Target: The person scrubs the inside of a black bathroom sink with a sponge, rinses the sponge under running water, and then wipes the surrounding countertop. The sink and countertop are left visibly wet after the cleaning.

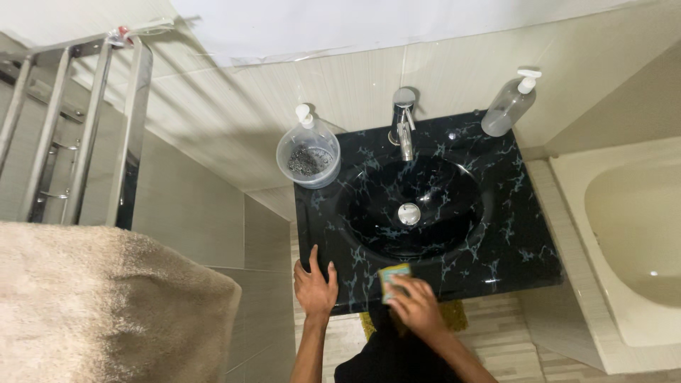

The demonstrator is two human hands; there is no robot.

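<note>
Right hand (417, 306) pressed a yellow sponge (394, 279) under closed fingers on the front rim of the black marbled sink (496, 241) | left hand (314, 286) lay flat, fingers spread, at the front-left edge | chrome tap (404, 126) stood behind the basin.

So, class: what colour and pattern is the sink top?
Black with pale blue-green marbled veins, seen in the head view.

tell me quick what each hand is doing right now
Left hand: open, fingers spread flat on the front edge of the black sink, holding nothing.
Right hand: fingers closed on a yellow sponge, pressed to the sink's front rim.
</note>
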